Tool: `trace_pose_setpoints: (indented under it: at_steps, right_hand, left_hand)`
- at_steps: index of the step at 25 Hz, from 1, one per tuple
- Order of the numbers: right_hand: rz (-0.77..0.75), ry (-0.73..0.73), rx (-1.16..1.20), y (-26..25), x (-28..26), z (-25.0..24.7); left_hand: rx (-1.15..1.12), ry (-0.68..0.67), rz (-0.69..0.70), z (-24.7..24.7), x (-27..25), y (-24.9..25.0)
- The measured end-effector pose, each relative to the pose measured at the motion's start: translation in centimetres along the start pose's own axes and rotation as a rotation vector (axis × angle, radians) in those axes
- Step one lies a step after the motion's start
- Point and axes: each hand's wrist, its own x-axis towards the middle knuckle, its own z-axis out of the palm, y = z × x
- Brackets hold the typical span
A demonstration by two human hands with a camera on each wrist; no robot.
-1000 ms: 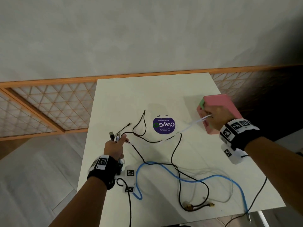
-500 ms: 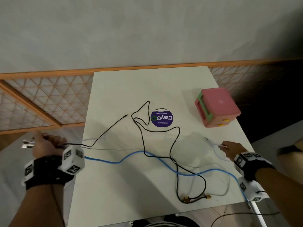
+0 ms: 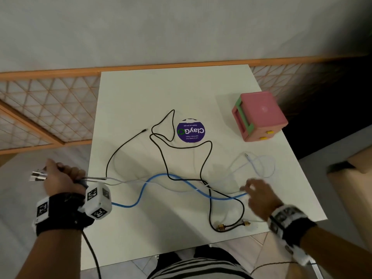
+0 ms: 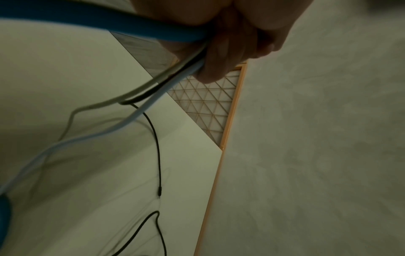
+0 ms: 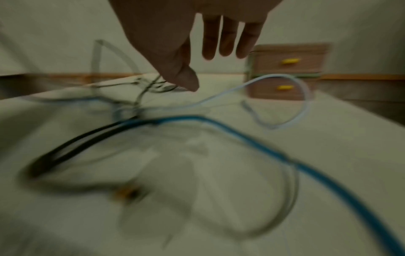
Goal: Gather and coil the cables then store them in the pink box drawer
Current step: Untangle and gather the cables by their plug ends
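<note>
My left hand hovers beyond the table's left edge and grips the ends of several cables, with metal plugs sticking out past the fist. From it a blue cable, a black cable and thin white cables trail over the white table. My right hand floats open above the blue cable near the right edge, holding nothing. The pink box, with yellow drawer knobs, stands at the far right, its drawers closed.
A round purple sticker lies mid-table. Gold-tipped ends of the black cable rest near the front edge. An orange lattice screen runs behind the table, and a cardboard box stands off to the right.
My right hand let go of the white cable and drifted down toward the blue one. My left hand carried the cable ends off the table's left side, drawing the cables out.
</note>
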Motion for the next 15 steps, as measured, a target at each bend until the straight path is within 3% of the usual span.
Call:
trace_pose_setpoints:
  at_steps: [2,3,5,7,10,13,15]
  right_hand:
    - [-0.200,-0.181,-0.053,-2.3,-2.8,2.2]
    - [-0.220,-0.314,-0.100,-3.1,-3.5,2.6]
    - [-0.203,-0.504,-0.162,-3.7,-3.8,2.6]
    - [-0.139,-0.592,-0.228,-3.7,-3.4,2.5]
    - [-0.268,-0.577,-0.256,-4.2,-2.0,0.1]
    - [-0.104,-0.501,0.150,-4.5,0.8,-4.3]
    - [0.033,-0.335,0.460,-5.2,2.8,-7.6]
  left_hand:
    - [-0.008,-0.028,-0.001,0.5,-0.5,-0.4]
    - [-0.013,-0.046,-0.002,0.8,-0.6,-0.7]
    - [-0.017,-0.072,-0.008,1.4,-1.0,-0.9]
    - [-0.006,-0.103,-0.003,1.8,-1.2,-1.1]
    - [0.027,-0.174,0.015,2.3,-1.6,-1.3]
    - [0.063,-0.245,0.035,2.8,-2.2,-1.1]
    - [0.066,-0.282,0.040,3.4,-2.6,-0.6]
